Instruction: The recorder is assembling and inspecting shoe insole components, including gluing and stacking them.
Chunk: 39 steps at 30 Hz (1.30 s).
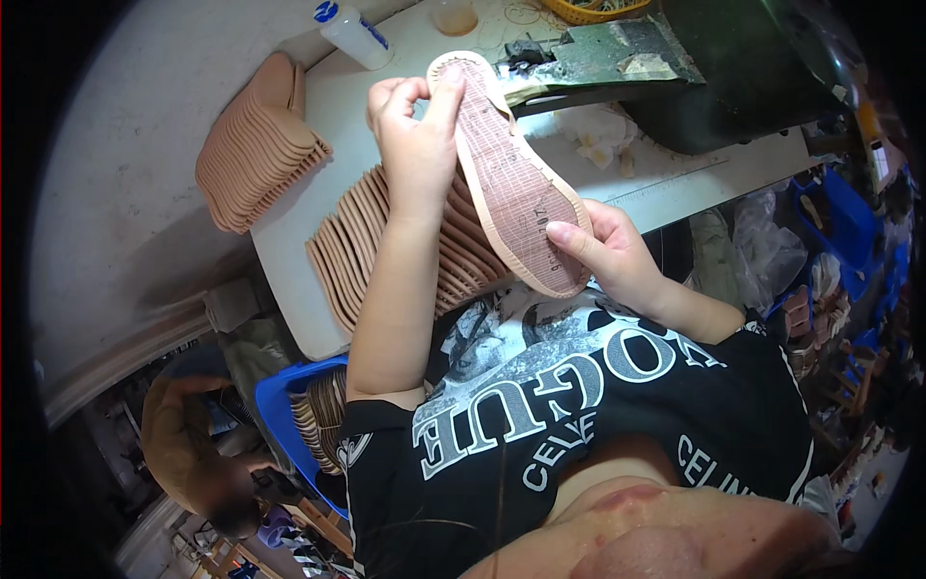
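A pink-beige shoe insole (pixel 521 183) is held up in front of my body. A paler folded edge runs round it, and its mesh-like face with small markings shows. My left hand (pixel 420 121) pinches the narrow end, thumb on the face and fingers behind. At the wide end my right hand (pixel 608 251) grips it, with the thumb across the face and the other fingers partly hidden. Just below and left of the insole, a row of beige insoles (pixel 352 251) leans on the white table (pixel 289 275), partly covered by my left forearm.
Another stack of insoles (pixel 256 150) stands at the far left. Behind the insole is a green machine arm (pixel 617 58); a white bottle (pixel 352 37), a cup (pixel 453 14) and a yellow basket (pixel 598 10) stand beyond. A blue crate (pixel 280 410) and a bending person (pixel 183 425) are at lower left.
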{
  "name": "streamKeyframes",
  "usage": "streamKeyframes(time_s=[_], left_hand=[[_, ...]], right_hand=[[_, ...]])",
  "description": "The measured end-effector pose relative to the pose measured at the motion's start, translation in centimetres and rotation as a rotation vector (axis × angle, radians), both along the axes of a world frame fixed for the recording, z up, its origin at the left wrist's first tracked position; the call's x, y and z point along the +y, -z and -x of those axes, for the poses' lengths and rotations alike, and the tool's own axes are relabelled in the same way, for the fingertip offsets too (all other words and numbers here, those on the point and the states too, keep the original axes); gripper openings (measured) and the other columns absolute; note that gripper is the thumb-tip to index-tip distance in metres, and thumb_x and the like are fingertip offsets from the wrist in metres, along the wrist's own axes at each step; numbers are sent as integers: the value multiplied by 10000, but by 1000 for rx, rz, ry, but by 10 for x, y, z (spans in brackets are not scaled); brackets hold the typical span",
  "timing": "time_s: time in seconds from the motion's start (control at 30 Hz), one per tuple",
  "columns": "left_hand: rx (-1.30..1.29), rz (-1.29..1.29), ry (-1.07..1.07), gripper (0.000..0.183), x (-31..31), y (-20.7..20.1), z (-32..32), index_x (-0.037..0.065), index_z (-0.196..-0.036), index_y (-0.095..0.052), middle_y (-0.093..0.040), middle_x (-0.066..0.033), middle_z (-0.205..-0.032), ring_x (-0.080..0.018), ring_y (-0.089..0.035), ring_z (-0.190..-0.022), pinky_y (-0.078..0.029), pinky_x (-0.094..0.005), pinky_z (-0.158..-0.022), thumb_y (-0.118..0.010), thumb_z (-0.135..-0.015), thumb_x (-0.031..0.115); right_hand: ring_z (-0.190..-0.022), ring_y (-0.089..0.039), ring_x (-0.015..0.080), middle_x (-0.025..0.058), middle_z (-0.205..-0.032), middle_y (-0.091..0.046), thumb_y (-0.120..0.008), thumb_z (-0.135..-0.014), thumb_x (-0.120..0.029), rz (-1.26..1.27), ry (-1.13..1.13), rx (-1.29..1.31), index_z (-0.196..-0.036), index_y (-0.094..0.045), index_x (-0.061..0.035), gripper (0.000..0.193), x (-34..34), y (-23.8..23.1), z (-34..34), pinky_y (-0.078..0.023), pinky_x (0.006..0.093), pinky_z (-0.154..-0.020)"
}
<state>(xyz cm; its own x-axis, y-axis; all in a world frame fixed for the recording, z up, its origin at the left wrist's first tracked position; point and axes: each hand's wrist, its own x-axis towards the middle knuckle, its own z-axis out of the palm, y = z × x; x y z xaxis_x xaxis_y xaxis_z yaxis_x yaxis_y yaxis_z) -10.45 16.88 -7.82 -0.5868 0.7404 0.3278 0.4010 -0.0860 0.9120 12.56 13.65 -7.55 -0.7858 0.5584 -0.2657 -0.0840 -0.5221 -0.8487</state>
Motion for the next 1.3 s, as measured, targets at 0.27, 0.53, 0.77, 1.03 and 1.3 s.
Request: streamKeyframes(time_s=[0.27, 0.53, 0.77, 1.03, 1.3], left_hand=[[96, 148, 20, 354, 24, -5, -5, 15, -660, -546, -536, -121, -1008, -300, -436, -1043, -359, -412, -946, -746, -742, 295], [273, 330, -39, 434, 63, -7, 32, 45, -643, -552, -557, -111, -1026, -308, -395, -1074, -296, -483, -905, -689, -745, 443], [138, -147, 84, 318, 17, -10, 45, 7, -734, -578, -521, -101, -1029, -235, -462, -946, -360, -335, -901, -681, -866, 278], [178, -60, 14, 278, -61, -38, 37, 5, -844, -606, -521, -122, -1092, -246, -463, -1044, -349, -355, -957, -638, -910, 273], [417, 564, -242, 366, -199, -5, 111, 25, -1110, -574, -464, -184, -1271, -334, -389, -1248, -271, -427, -1076, -598, -926, 340]], right_hand=[[-887, -603, 67, 62, -1012, -667, -584, -957, -158, 34, 203, 102, -1149, -590, 57, 289, 9, -6, 5, -497, 227, -781], [-819, -626, 76, 73, -948, -682, -604, -939, -194, 76, 252, 260, -1062, -638, 58, 283, 46, 4, 43, -510, 226, -747], [-572, -524, 98, 76, -635, -584, -643, -904, -208, -848, 154, -34, -880, -652, 22, 231, 20, -4, 51, -429, 279, -534], [-571, -514, 109, 71, -649, -579, -655, -887, -157, -755, -47, -13, -903, -647, 24, 182, 4, 0, 26, -420, 279, -540], [-727, -591, 78, 50, -795, -664, -634, -893, -163, -363, -174, -277, -1018, -656, 45, 244, 13, 25, -23, -481, 259, -646]])
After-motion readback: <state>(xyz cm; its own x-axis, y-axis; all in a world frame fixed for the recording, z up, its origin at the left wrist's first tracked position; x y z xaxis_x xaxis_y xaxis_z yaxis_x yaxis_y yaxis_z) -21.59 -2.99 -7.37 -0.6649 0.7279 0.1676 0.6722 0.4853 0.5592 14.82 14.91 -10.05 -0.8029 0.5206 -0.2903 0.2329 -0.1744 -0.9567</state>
